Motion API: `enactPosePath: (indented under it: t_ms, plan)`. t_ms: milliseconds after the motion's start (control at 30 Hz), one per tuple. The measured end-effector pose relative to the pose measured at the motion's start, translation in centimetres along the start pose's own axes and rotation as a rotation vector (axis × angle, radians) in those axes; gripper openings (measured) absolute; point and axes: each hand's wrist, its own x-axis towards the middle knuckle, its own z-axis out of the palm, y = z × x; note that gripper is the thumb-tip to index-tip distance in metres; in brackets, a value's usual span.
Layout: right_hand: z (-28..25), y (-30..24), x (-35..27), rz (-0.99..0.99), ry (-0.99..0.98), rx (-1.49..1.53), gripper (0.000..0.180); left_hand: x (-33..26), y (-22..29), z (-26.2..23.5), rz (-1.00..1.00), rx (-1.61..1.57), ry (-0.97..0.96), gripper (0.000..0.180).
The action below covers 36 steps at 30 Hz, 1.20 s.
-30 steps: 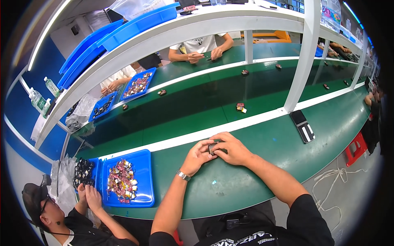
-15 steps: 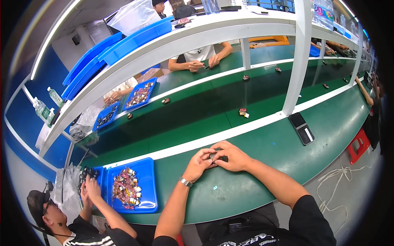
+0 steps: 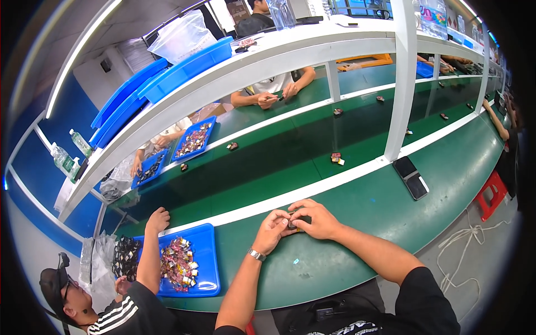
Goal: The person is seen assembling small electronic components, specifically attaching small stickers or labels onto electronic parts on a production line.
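Observation:
Both my hands meet over the green work surface [image 3: 357, 209], close to the white rail. Between the fingertips is a small dark part [image 3: 291, 223], mostly covered, so its exact kind does not show. My left hand [image 3: 271, 232] has its fingers closed on one side of it. From the other side my right hand [image 3: 315, 219] pinches the same part with thumb and forefinger. A tiny light-blue scrap [image 3: 296, 261] lies on the surface below the hands. To the right rests a black, folded phone-like device [image 3: 410, 177].
At left, a blue tray [image 3: 209, 285] holds many small pink, white and yellow parts, beside a heap of black parts [image 3: 126, 257]. A co-worker's arm [image 3: 149, 251] reaches over there. Small parts sit on the green belt [image 3: 268, 173] beyond the rail. A white post [image 3: 399, 95] rises at right.
The co-worker at left has moved a hand from the black parts up toward the belt's edge. My hands stay together on the dark part, with fingers slightly shifted.

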Motion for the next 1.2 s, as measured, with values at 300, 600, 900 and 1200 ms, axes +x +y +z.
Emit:
enactPosePath:
  t_ms: [300, 600, 900, 1200]
  plan:
    - [0.0, -0.2, 0.1, 0.144, -0.050, 0.146, 0.015, 0.0, -0.4, -0.3, 0.001, 0.129, 0.037, 0.011]
    - [1.2, -0.8, -0.3, -0.031, 0.125, -0.172, 0.013, 0.0, -0.1, 0.2, 0.025, 0.059, 0.020, 0.031]
    - [1.6, -0.2, -0.5, -0.026, 0.130, -0.130, 0.014, 0.2, 0.0, 0.2, 0.019, 0.037, 0.023, 0.030]
    - [1.9, 0.4, -0.8, 0.044, 0.128, -0.078, 0.018, 0.2, -0.4, 0.2, 0.036, 0.062, 0.030, 0.025]
